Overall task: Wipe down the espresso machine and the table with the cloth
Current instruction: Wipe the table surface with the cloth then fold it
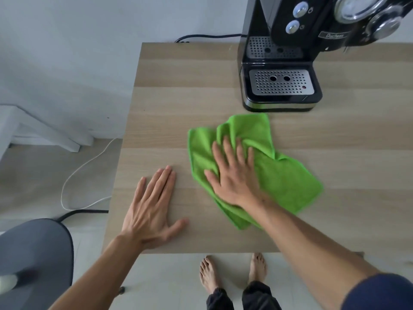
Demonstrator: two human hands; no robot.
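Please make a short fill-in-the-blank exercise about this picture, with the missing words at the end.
1. The right hand presses flat on the ____ cloth.
2. The left hand lies flat on the bare ____.
3. The espresso machine stands ____ the cloth, farther from the person.
4. The person's feet wear no ____.

Missing words: green; table; behind; shoes

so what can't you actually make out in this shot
- Espresso machine: head view, its top and right side are cut off by the frame edges.
- Green cloth: partly hidden under the right hand.
- Table: right part runs out of frame.
- Object at lower left: blurred, cannot tell what it is.
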